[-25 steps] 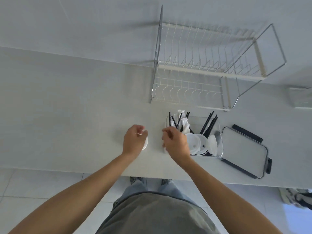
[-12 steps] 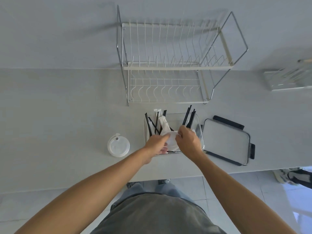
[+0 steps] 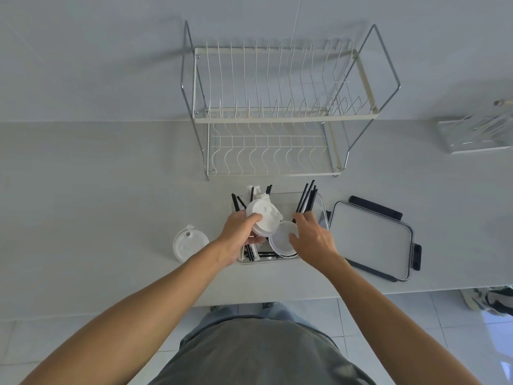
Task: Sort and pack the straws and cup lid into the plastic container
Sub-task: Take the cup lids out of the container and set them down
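A clear plastic container (image 3: pixel 322 207) stands on the counter near its front edge, with black straws (image 3: pixel 305 197) leaning out at its back. My left hand (image 3: pixel 238 234) grips a stack of white cup lids (image 3: pixel 263 216) above the container's left half. Another white lid (image 3: pixel 281 240) lies tilted inside the container, and my right hand (image 3: pixel 312 236) touches it with relaxed fingers. One more white cup lid (image 3: pixel 190 243) lies flat on the counter to the left of the container.
The container's flat cover with dark clips (image 3: pixel 370 237) lies to the right of it. A two-tier wire dish rack (image 3: pixel 277 112) stands behind, against the wall. A clear holder (image 3: pixel 477 132) sits far right. The counter edge (image 3: pixel 305 298) runs just below the container.
My left hand left a lid on the counter, moved right to the container and lifted a stack of lids. My right hand moved into the container.
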